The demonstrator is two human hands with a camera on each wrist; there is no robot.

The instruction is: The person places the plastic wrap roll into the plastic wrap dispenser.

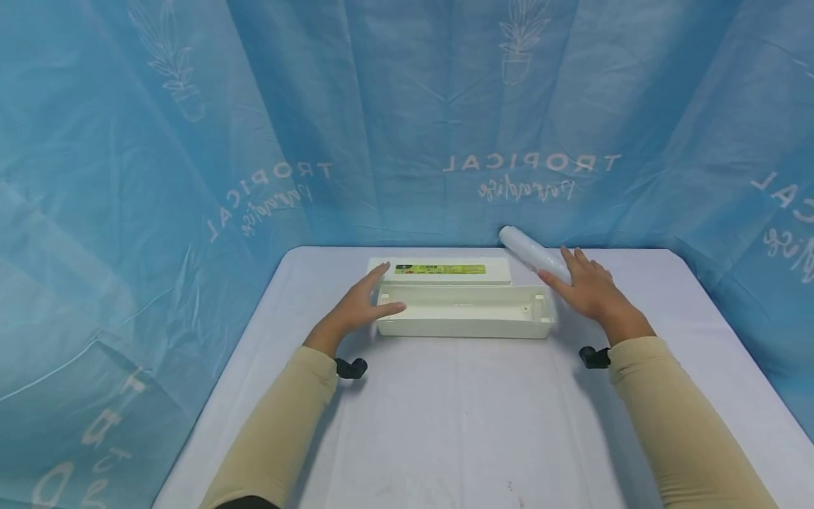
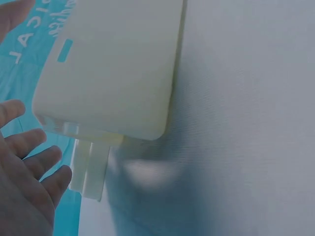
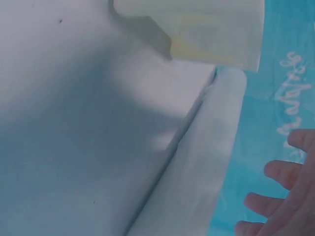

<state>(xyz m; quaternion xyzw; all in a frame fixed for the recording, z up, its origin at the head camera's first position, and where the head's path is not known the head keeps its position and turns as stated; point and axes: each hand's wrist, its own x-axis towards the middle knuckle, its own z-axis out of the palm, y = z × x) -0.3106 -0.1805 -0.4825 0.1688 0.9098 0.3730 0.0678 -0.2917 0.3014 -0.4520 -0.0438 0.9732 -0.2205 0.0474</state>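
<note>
A long white dispenser box point(image 1: 467, 327) lies on the table, its open inside facing up. Behind it rests its white lid point(image 1: 439, 261) with a green and yellow label. To the right, a roll of clear plastic wrap point(image 1: 533, 249) lies slanted toward the back edge. My left hand point(image 1: 356, 304) hovers at the box's left end, fingers and thumb spread. Beside the near end of the roll is my right hand point(image 1: 591, 290), also spread, its thumb overlapping the roll in the head view. The right wrist view shows the roll point(image 3: 197, 162) apart from the fingertips.
White cloth covers the table point(image 1: 458, 424). A blue printed curtain point(image 1: 407, 127) hangs behind it and along both sides. Black wrist cameras, such as the left one point(image 1: 352, 368), stick out inward from both wrists.
</note>
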